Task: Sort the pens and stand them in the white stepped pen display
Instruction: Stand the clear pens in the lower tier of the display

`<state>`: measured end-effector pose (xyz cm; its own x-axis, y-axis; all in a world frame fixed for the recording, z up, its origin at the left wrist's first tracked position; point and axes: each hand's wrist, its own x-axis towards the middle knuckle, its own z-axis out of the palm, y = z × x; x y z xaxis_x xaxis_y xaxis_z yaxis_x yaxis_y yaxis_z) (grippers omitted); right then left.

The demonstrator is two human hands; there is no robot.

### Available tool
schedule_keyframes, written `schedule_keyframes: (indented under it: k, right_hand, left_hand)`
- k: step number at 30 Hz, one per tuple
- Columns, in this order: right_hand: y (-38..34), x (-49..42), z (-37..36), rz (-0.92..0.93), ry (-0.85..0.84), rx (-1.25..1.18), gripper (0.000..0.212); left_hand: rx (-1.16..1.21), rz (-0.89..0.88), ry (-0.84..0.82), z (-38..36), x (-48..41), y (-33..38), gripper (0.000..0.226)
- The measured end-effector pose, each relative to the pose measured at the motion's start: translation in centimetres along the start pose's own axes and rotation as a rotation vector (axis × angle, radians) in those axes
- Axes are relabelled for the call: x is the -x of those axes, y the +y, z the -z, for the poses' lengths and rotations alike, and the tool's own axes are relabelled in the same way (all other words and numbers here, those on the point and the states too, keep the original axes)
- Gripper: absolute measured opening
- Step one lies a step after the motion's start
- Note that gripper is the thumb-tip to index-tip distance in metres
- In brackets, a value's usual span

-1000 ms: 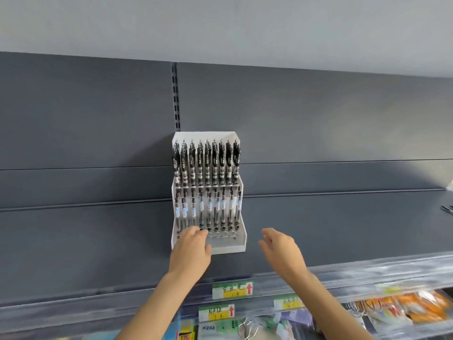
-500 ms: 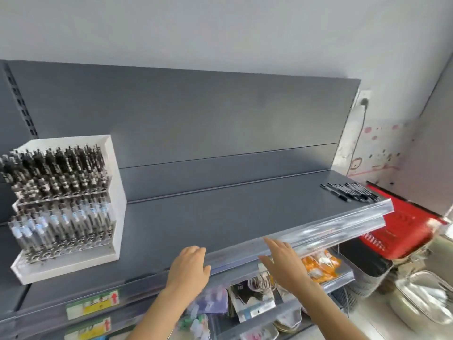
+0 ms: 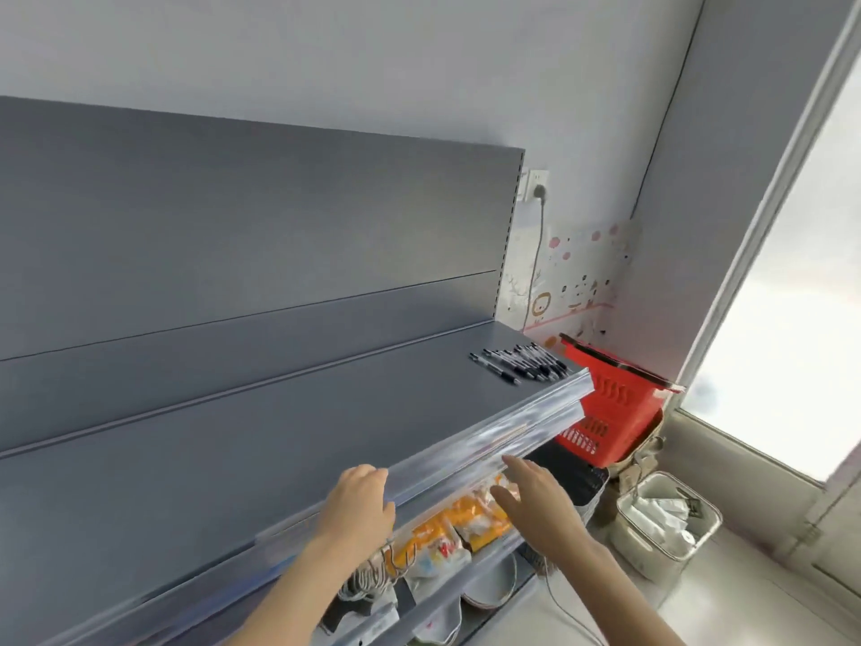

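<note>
Left hand (image 3: 361, 503) rests at the front edge of a grey shelf (image 3: 233, 449), knuckles up and fingers loosely bent, with nothing in its hold; the fingertips meet the clear price rail (image 3: 489, 440) that runs along that edge, and whether they hook over it cannot be told. Just to the right, the right hand (image 3: 536, 505) hovers palm down below the rail, fingers straight and slightly spread, also holding nothing. Beneath both hands, on the lower shelf, lie orange packets (image 3: 470, 517), with a bunch of wire hooks (image 3: 372, 580) near the left wrist. The pens (image 3: 519, 363), dark-capped with clear barrels, lie flat in a loose side-by-side row at the shelf's far right end, close to its front right corner and well apart from either hand. Behind the shelf rises a grey back panel (image 3: 233, 226). Past the shelf's right end a red basket (image 3: 615, 403) sits tilted on top of other goods, and a white lidded container (image 3: 666, 519) stands on the floor in front of it. A white wall socket (image 3: 676, 186), with a plug and cable hanging from it, is fixed to the wall above the panel's right edge, over a strip of cartoon-printed paper. A bright window (image 3: 792, 319) fills the right side of the scene.
</note>
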<state>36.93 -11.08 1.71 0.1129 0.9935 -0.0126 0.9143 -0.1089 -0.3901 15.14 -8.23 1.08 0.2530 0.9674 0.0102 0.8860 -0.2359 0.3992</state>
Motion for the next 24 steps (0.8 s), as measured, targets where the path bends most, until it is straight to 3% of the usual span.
schedule_keyframes:
  k: [14,20,24]
  right_hand:
    - [12.4,-16.5,4.3,-0.162,0.069,-0.111,0.053]
    - [17.1,-23.2,5.6,-0.185,0.080,-0.153,0.050]
    - [19.7,-29.1,6.8,-0.127,0.051,-0.144,0.044]
  left_hand:
    - [0.055,-0.036,-0.134,-4.6,-22.4,9.0,0.044]
    - [0.049,0.092,-0.176,-7.0,-28.4,10.8,0.028]
    - [0.102,0.214,-0.123,-8.4,-32.1,11.8,0.042]
